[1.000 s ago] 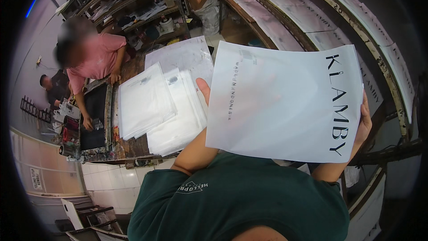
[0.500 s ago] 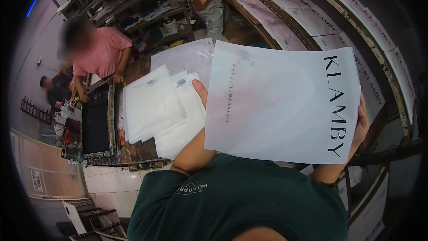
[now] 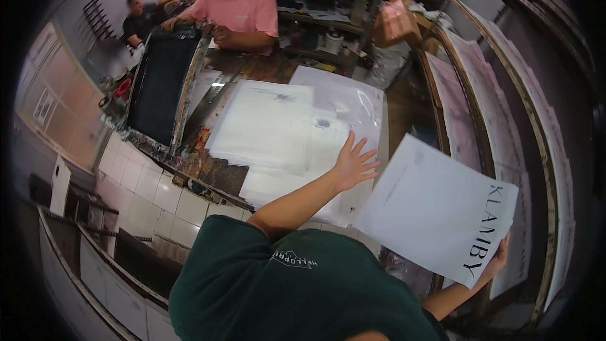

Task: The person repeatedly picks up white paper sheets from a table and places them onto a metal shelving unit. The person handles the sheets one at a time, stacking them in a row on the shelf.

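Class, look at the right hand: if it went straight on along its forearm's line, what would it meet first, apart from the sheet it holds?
Most likely a printed white sheet on the rack, beyond the right hand; this single view leaves the depth between them unclear.

A screen-printing workshop: a dark framed screen (image 3: 161, 85) at the left of a colour-spattered wooden table (image 3: 221, 183), racks (image 3: 468, 98) holding rows of sheets (image 3: 449, 98), cluttered shelves (image 3: 315, 20) behind.

Dark, paint-stained wooden bench (image 3: 218, 175)
Two overlapping stacks of white rectangular sheets (image 3: 262, 123) lie partly over a larger pale glossy sheet (image 3: 353, 96).
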A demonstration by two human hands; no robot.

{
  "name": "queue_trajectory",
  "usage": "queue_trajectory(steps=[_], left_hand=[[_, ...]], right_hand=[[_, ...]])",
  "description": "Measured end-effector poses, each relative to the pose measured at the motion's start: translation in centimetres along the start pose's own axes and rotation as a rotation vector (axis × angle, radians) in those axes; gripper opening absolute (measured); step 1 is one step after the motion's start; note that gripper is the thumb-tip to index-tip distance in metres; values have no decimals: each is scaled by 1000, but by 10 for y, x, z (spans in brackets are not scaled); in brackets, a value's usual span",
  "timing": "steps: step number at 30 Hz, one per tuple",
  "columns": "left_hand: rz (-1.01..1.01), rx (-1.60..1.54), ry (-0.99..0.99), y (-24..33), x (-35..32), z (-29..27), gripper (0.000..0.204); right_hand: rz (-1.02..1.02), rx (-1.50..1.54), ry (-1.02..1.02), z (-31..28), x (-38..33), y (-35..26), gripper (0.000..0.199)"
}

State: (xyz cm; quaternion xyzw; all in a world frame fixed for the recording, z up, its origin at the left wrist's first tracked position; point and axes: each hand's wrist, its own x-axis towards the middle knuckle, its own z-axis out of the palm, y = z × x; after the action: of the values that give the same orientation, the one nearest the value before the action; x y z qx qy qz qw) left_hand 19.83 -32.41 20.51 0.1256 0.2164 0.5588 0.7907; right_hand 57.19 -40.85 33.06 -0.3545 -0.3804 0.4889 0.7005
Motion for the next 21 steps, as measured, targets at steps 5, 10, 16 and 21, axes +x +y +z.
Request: queue_trajectory(steps=[5, 10, 16, 21], left_hand=[[58, -17, 175, 25, -60, -70, 77], [207, -45, 370, 35, -112, -125, 75], [421, -191, 504, 42, -131, -161, 70], [597, -244, 529, 59, -110, -205, 73]], right_hand=[[31, -62, 29, 38, 28, 20, 52], [29, -114, -83, 55, 58, 40, 56], [15, -107, -153, 74, 77, 54, 59], [64, -84, -168, 69, 86, 58, 61]])
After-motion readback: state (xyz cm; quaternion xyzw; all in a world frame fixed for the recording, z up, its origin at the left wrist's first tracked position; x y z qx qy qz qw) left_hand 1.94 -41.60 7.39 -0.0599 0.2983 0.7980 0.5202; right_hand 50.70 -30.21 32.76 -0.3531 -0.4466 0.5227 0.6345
